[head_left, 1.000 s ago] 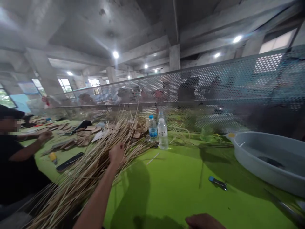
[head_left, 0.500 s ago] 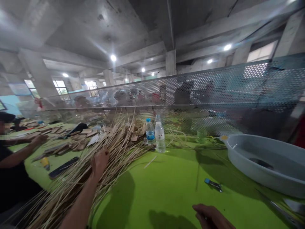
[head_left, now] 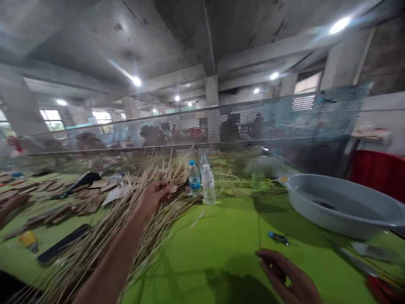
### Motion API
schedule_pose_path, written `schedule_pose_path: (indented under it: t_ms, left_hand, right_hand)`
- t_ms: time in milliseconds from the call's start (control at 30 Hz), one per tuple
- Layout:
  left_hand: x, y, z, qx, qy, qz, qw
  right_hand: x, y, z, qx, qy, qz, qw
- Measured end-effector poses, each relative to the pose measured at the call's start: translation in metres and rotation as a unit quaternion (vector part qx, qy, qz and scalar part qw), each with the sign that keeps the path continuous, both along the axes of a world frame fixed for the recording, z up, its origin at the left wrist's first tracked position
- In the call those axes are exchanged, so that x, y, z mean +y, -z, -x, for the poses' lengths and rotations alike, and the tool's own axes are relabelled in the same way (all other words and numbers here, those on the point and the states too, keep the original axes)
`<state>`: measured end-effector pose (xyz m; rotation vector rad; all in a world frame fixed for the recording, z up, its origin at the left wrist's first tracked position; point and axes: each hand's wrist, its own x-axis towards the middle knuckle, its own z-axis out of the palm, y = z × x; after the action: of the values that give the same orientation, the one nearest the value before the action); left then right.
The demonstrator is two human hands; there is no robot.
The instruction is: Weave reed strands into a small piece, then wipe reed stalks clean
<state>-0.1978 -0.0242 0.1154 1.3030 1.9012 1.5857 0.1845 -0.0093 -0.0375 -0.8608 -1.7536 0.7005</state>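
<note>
Left hand has reached farther over the strips, grip unclear; right fingers apart.

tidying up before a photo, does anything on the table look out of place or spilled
One short pale strip lies outside the main straw pile, on the green table in front of the bottles, so it looks stray. No spill shows.

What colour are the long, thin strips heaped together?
Pale tan to brown; the strips show in the head view.
</note>
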Motion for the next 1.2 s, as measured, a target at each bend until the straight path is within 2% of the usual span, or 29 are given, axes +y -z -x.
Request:
schedule_pose_path:
  t_ms: [67,167,300,400,567,700,933,1067,1200]
  left_hand:
    - [0.009,0.0,-0.04,-0.061,0.106,0.008,0.992]
    - [0.022,0.015,-0.099,-0.108,0.221,0.035,0.969]
    - [0.04,0.053,-0.156,-0.142,0.289,0.066,0.944]
    - [0.05,0.08,-0.177,-0.146,0.321,0.103,0.93]
    - [0.059,0.116,-0.185,-0.139,0.357,0.144,0.912]
    - [0.061,0.133,-0.183,-0.122,0.349,0.17,0.913]
    - [0.067,0.141,-0.168,-0.12,0.337,0.181,0.916]
    - [0.07,0.14,-0.168,-0.145,0.334,0.192,0.911]
    - [0.066,0.142,-0.173,-0.157,0.351,0.18,0.905]
  right_hand:
    - [0.007,-0.013,0.007,0.021,0.002,0.05,0.999]
    - [0.022,-0.038,0.023,0.101,-0.034,0.139,0.984]
    - [0.05,-0.065,0.041,0.212,-0.071,0.202,0.954]
    - [0.068,-0.064,0.045,0.247,-0.065,0.228,0.94]
    - [0.087,-0.034,0.04,0.235,-0.03,0.232,0.943]
    - [0.092,-0.02,0.033,0.217,-0.009,0.245,0.945]
    - [0.095,-0.013,0.039,0.174,0.006,0.267,0.948]
    - [0.097,-0.008,0.041,0.198,0.01,0.262,0.945]
    - [0.096,-0.012,0.039,0.228,0.026,0.256,0.939]
